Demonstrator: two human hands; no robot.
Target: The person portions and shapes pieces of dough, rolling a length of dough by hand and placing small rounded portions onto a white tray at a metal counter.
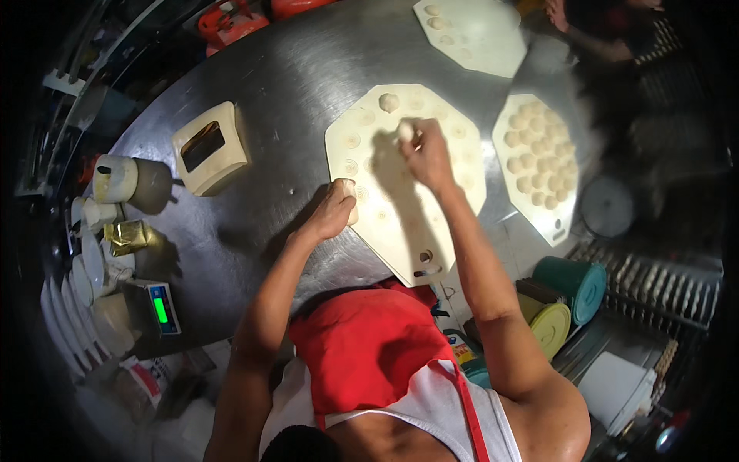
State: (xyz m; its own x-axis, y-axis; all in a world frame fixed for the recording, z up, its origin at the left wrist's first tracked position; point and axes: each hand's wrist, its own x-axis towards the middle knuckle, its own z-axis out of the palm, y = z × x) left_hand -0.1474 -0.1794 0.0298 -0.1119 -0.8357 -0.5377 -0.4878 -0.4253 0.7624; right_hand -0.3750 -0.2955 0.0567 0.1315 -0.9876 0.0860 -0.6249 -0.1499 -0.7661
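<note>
One pale, rounded dough piece [405, 132] | right hand [428, 156] pinching it | left hand [332, 213] gripping whitish, elongated dough roll [352, 214]

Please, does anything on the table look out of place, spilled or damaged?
I see no clear spill or damage. One slightly odd thing: the handle end of the middle cream board seems to jut past the near edge of the metal table, so that end looks unsupported.

Bare arms [493, 269] stretched forward, hands apart.
Left hand [332, 212], curled closed, is at the board's [389, 239] left edge; right hand [428, 156], pinched, is over the board, inward from its far edge.
</note>
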